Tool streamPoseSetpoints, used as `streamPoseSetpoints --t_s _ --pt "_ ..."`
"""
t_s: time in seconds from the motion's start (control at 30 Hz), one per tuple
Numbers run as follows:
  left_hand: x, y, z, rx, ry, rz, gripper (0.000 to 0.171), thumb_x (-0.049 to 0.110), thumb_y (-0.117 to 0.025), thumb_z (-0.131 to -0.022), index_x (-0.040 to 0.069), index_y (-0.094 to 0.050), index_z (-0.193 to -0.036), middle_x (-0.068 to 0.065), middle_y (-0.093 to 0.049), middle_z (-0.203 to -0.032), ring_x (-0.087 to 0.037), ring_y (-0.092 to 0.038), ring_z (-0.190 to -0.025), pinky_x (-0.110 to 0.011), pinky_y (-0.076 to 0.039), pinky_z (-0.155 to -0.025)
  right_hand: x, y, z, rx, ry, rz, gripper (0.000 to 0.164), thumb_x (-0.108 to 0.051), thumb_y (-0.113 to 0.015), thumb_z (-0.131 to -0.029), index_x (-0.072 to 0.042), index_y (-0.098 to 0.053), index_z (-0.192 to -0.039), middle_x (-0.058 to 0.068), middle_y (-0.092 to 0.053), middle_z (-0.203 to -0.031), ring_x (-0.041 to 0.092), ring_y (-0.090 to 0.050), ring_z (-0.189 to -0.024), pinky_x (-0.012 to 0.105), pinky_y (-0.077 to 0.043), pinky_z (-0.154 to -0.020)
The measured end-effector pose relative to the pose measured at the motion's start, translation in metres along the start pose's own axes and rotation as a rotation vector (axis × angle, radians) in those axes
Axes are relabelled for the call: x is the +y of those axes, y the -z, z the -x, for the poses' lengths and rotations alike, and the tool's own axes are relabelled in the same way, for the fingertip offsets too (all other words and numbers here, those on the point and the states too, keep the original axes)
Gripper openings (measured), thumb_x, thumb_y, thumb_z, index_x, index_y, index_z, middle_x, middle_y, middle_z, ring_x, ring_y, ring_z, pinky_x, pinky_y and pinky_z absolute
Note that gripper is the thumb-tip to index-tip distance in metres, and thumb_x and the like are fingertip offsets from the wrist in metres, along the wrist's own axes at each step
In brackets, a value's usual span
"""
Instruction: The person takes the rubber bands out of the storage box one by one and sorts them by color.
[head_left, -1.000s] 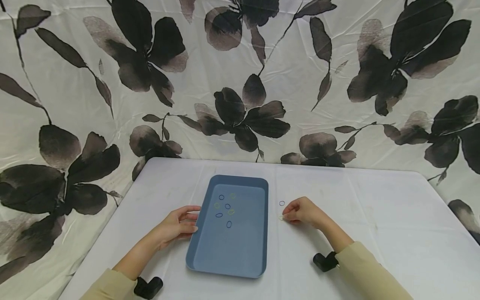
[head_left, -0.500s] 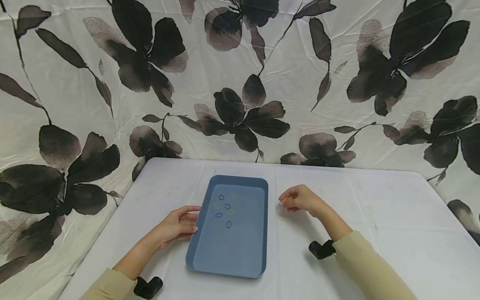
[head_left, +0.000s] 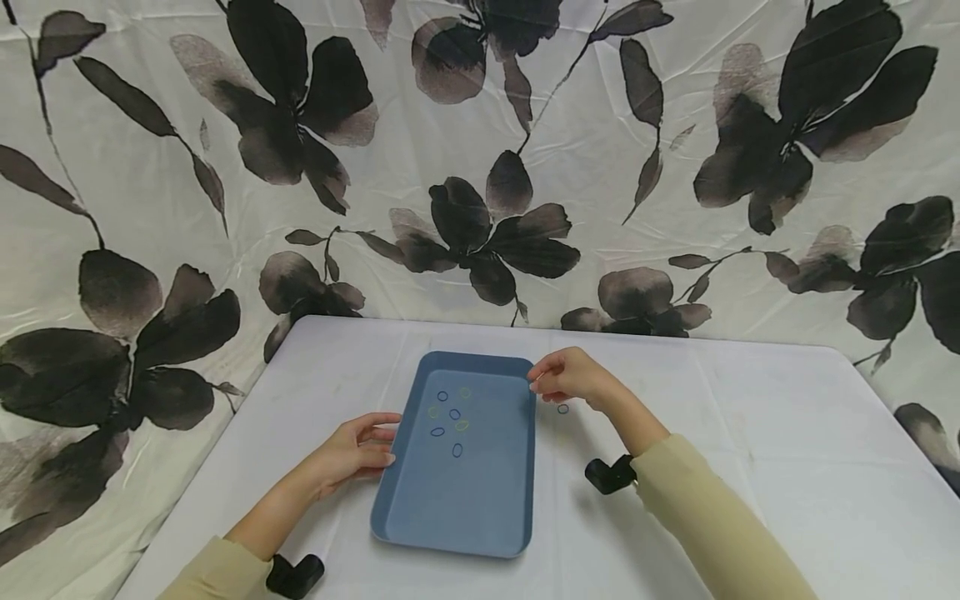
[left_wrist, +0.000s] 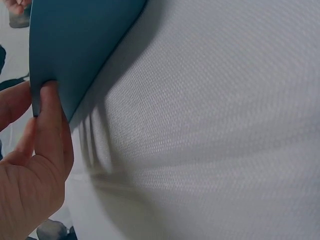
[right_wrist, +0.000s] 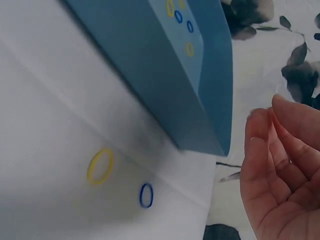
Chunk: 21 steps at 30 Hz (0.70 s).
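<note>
A blue rectangular tray (head_left: 487,500) lies on the white table, with several small thin rings, some blue and some yellow, on its floor; one is a blue ring (head_left: 457,450). My left hand (head_left: 352,454) holds the tray's left wall, with fingers on either side of the rim in the left wrist view. Beside the far right corner of the tray is my right hand (head_left: 573,375), fingers loosely bent, thumb and index tips close together. Nothing shows between them. On the table right of the tray lie a yellow ring (right_wrist: 100,165) and another blue ring (right_wrist: 146,195).
A floral cloth (head_left: 480,167) hangs behind the table (head_left: 750,450). Black wrist devices sit below both hands, one on the left (head_left: 295,576) and one on the right (head_left: 609,474). Both forearms wear tan sleeves.
My right hand has moved away from the yellow ring, past the blue one, up and left to the tray's far right corner. My left hand and the tray have stayed in place.
</note>
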<state>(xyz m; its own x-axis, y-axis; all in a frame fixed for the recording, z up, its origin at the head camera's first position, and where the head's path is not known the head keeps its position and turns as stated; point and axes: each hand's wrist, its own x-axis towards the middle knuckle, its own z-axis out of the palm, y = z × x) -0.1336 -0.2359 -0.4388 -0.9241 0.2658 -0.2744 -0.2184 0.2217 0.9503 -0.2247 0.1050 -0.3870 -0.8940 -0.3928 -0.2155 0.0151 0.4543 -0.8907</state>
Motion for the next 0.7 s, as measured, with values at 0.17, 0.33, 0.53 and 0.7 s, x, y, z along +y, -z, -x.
streamPoseSetpoints --t_s 0.17,0.33,0.53,0.7 --pt "-0.001 0.0 -0.002 0.013 0.009 -0.001 0.064 -0.006 -0.063 -0.082 -0.004 -0.034 -0.138 -0.024 -0.048 -0.12 -0.019 -0.057 -0.092 -0.034 -0.053 -0.073 -0.011 -0.008 -0.008 -0.001 0.0 0.008 0.022 -0.004 -0.067 -0.084 0.007 -0.065 -0.102 0.013 -0.067 -0.084 0.015 -0.06 -0.065 0.028 -0.05 -0.061" --pt "-0.002 0.001 -0.002 0.015 0.014 -0.006 0.064 -0.005 -0.063 -0.081 -0.004 -0.034 -0.138 -0.023 -0.048 -0.12 -0.02 -0.057 -0.094 -0.035 -0.053 -0.075 -0.02 -0.016 -0.017 -0.012 -0.001 0.003 0.025 -0.002 -0.067 -0.083 0.008 -0.064 -0.105 0.005 -0.066 -0.08 0.015 -0.058 -0.067 0.028 -0.051 -0.064" --pt "-0.002 0.001 -0.001 0.015 0.017 -0.006 0.065 -0.005 -0.063 -0.081 -0.004 -0.033 -0.139 -0.022 -0.048 -0.12 -0.019 -0.057 -0.093 -0.034 -0.053 -0.075 -0.026 -0.026 -0.026 -0.011 0.0 0.019 0.024 -0.003 -0.068 -0.082 0.007 -0.065 -0.103 0.004 -0.063 -0.076 0.015 -0.055 -0.066 0.029 -0.05 -0.064" --pt "-0.002 0.001 -0.001 0.007 0.004 -0.001 0.064 -0.006 -0.063 -0.082 -0.005 -0.033 -0.139 -0.025 -0.047 -0.122 -0.02 -0.057 -0.093 -0.035 -0.053 -0.074 -0.026 -0.034 -0.032 0.0 0.005 0.022 0.024 -0.003 -0.069 -0.081 0.006 -0.066 -0.102 0.004 -0.063 -0.078 0.014 -0.054 -0.068 0.032 -0.05 -0.067"
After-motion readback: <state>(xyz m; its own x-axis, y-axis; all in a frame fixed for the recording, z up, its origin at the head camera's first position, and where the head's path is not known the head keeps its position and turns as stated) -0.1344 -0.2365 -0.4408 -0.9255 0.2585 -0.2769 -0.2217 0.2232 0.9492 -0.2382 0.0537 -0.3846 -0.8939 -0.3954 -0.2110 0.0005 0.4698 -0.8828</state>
